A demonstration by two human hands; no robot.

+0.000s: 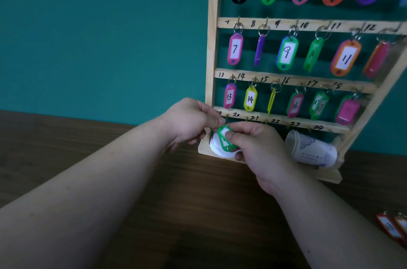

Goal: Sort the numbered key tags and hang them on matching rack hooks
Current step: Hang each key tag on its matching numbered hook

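A wooden key rack (213, 48) stands against the teal wall, its rails numbered by hand. Coloured tags hang on the upper three rows, up to number 18. The bottom rail (286, 123), marked 19 to 24, has bare hooks. A green key tag (224, 140) with a white label is held just under the hook marked 19. My right hand (257, 152) pinches the tag's body with thumb and fingers. My left hand (189, 121) pinches at the tag's top by the hook; the ring itself is hidden by my fingers.
A white paper cup (312, 149) lies on its side on the rack's base at the right. A white round lid or cup (218, 152) sits behind my hands. Two red tags (394, 228) lie on the dark wooden table at the lower right.
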